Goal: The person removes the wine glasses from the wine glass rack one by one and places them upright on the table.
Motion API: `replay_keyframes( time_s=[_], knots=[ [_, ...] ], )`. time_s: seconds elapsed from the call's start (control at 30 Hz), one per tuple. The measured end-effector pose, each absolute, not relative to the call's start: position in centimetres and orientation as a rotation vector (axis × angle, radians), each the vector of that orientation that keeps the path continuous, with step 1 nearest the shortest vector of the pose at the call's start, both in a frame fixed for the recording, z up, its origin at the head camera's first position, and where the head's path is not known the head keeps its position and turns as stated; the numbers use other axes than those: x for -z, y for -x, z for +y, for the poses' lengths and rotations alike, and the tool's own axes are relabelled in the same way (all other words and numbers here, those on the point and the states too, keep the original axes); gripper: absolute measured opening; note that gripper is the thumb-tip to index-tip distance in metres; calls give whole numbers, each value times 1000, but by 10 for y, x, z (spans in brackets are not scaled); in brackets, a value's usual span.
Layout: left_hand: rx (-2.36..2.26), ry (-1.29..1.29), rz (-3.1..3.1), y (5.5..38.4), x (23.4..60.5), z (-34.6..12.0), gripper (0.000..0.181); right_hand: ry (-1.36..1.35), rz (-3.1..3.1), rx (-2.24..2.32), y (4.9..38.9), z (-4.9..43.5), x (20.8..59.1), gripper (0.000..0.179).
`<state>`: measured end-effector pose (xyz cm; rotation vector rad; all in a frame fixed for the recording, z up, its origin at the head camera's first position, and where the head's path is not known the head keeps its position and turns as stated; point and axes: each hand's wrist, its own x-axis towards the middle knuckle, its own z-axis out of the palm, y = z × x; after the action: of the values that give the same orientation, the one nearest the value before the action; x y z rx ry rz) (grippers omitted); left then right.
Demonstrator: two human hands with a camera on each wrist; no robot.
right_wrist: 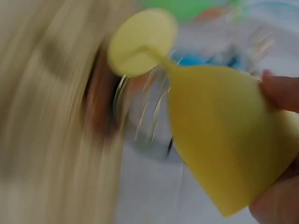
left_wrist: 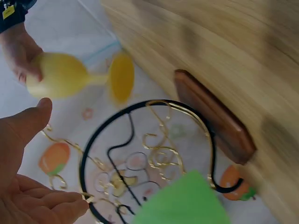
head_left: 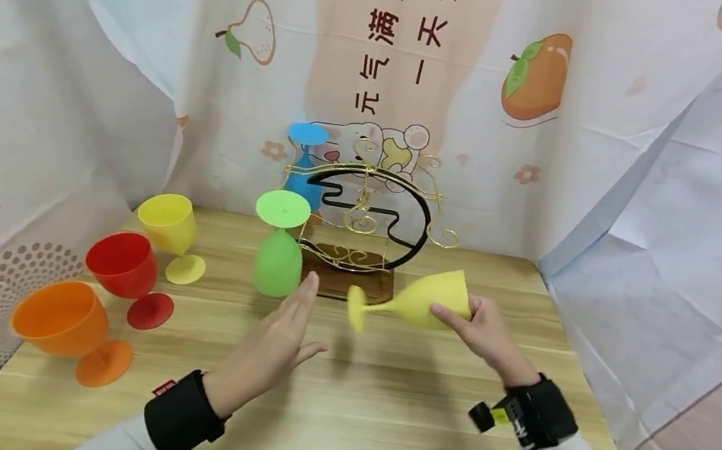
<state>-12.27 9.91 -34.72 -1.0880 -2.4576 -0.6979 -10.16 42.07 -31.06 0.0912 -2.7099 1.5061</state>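
Observation:
My right hand (head_left: 491, 336) grips a yellow goblet (head_left: 430, 300) by its bowl near the rim. The goblet lies sideways in the air, its foot pointing left; in the right wrist view the goblet (right_wrist: 219, 126) is blurred. My left hand (head_left: 269, 347) holds nothing, fingers straight and thumb apart, just below a green goblet (head_left: 278, 263). That green goblet hangs upside down at the left of a gold and black wire rack (head_left: 369, 172) on a brown wooden base (head_left: 359, 283). Behind it a blue goblet (head_left: 304, 170) also hangs foot up on the rack.
Along the table's left side stand three goblets, tilted in view: yellow (head_left: 168, 223), red (head_left: 122, 265) and orange (head_left: 62, 320). A printed cloth (head_left: 236, 121) hangs behind the wooden table (head_left: 343, 440) and at both sides.

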Motion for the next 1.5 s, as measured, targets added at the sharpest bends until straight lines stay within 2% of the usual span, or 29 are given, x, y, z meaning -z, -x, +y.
replay_keyframes(
  time_s=[0.13, 0.27, 0.43, 0.73, 0.87, 1.03, 1.17, 1.27, 1.4, 1.5],
  knots=[
    [692, 1040, -2565, 129, 362, 91, 88, -257, -2931, -673, 121, 462, 325, 41],
    [680, 1020, -2579, 132, 371, 84, 84, -343, -2966, -212, 135, 493, 333, 43],
    [653, 1002, -2572, 132, 382, 78, 82, -353, -3029, -84, 149, 513, 335, 31],
    [634, 929, -2580, 126, 390, 64, 81, -382, -3089, -112, 176, 517, 332, 26],
    [641, 936, -2522, 130, 382, 64, 78, -475, -3060, -132, 178, 521, 330, 27],
    [583, 958, -2263, 151, 346, 62, 79, -393, -2936, -191, 164, 523, 310, 36],
    [523, 948, -2220, 178, 296, 54, 82, -258, -2621, -346, 159, 487, 270, 52],
    [455, 1008, -2375, 202, 265, 53, 84, -341, -2427, -446, 167, 436, 246, 47],
    [303, 1109, -2600, 230, 252, 60, 84, -605, -2542, -535, 186, 364, 236, 53],
    [190, 1157, -2658, 243, 254, 67, 78, -746, -2746, -552, 198, 330, 243, 58]
  ],
)
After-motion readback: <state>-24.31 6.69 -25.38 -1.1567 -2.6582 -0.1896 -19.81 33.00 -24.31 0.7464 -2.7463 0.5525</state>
